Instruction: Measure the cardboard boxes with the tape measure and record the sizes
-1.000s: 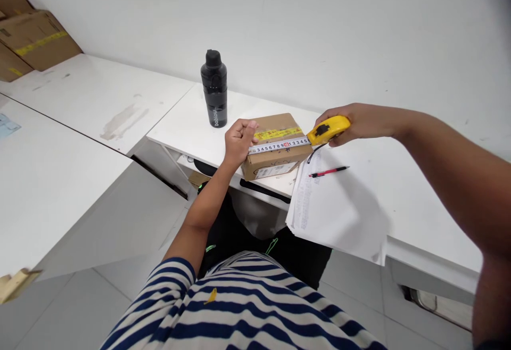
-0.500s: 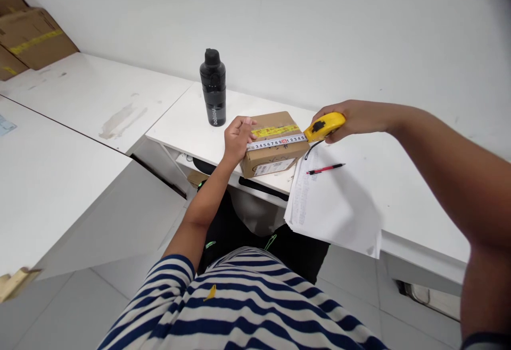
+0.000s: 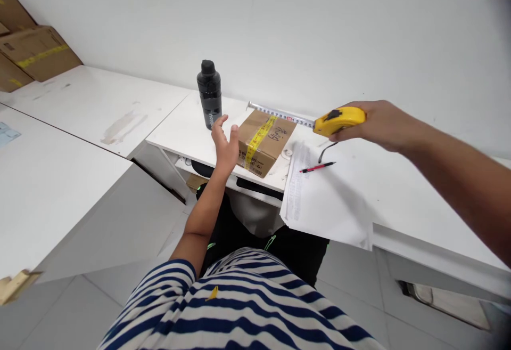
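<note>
My right hand (image 3: pixel 365 121) grips a yellow tape measure (image 3: pixel 339 121) above the desk. Its white blade (image 3: pixel 279 116) sticks out to the left, passing behind the far edge of a small cardboard box (image 3: pixel 269 142); whether the two touch I cannot tell. Yellow tape runs across the box top, with handwriting beside it. My left hand (image 3: pixel 225 147) is open just left of the box, thumb and fingers apart, holding nothing. Beneath the tape measure, a red and black pen (image 3: pixel 318 167) lies on a stack of papers (image 3: pixel 331 206).
A black bottle (image 3: pixel 209 94) stands behind my left hand. Several larger cardboard boxes (image 3: pixel 43 51) are stacked at the far left against the wall. The white desk (image 3: pixel 411 195) has an open shelf below its front edge, and the papers overhang that edge.
My left hand has let go of the box and the blade's end. The box has turned on the desk. My right hand has moved the tape measure rightward, its blade off the box top.
</note>
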Motion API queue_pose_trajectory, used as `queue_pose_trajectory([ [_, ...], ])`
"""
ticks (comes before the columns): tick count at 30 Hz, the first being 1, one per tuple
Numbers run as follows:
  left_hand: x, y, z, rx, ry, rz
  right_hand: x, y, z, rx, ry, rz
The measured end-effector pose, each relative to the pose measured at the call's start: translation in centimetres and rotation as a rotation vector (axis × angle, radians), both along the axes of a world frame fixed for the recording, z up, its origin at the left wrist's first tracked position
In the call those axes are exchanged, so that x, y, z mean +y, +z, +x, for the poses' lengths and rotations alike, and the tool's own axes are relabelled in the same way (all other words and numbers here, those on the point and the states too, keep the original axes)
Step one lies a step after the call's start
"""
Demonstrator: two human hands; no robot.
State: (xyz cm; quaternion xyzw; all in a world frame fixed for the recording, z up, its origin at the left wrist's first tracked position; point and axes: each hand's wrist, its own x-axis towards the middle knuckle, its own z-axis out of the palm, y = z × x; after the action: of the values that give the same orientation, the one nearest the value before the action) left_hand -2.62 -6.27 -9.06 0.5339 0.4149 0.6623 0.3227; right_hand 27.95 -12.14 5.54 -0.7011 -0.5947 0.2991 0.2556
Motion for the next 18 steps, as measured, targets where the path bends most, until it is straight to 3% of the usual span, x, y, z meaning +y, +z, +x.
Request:
queue_pose_trajectory([
  [3, 0.0, -1.2, 0.4, -0.005, -0.177, -0.214, 0.1, -1.3, -1.7, 0.162, -0.012, -0.061],
  [5, -0.6, -1.8, 0.9, 0.008, -0.264, -0.239, 0.4, -2.0, -2.2, 0.127, 0.006, -0.113],
  [10, -1.2, -2.0, 0.6, 0.048, -0.242, -0.202, 1.0, -2.6, -2.0, -0.027, 0.022, -0.152],
  [18, 1.0, -2.7, -0.2, 0.122, -0.326, -0.146, 1.3, -3.1, -1.6, -0.112, 0.061, -0.138],
])
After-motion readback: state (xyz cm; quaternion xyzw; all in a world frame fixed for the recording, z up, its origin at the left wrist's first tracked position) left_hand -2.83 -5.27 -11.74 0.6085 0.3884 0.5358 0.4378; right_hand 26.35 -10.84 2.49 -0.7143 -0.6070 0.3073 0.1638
